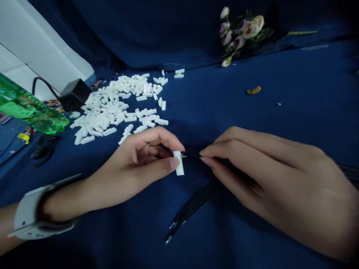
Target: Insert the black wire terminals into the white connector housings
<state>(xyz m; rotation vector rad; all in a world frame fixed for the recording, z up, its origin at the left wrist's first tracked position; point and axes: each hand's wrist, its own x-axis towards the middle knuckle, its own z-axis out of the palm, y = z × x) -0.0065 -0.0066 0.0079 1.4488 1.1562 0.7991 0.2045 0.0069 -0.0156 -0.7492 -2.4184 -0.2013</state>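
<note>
My left hand (146, 160) pinches a small white plastic connector housing (179, 166) between thumb and index finger, its row of slots along one edge. At the housing's right side, close to my left index fingertip, shows a small metal terminal (183, 155). Just to the right, my right hand (269, 179) is closed in a pinch, thumb against fingers, on a thin black wire that barely stands out from the dark cloth. Whether the terminal sits inside a slot is hard to see. Below my right hand lies a bundle of black wires (196, 200) with metal tips.
A heap of white connector housings (109, 108) spreads over the blue cloth (202, 101) at back left. Beside it are a green bottle (36, 112), a black box (75, 94) and cables. Artificial flowers (244, 35) lie at the back, a yellow band (254, 90) nearer.
</note>
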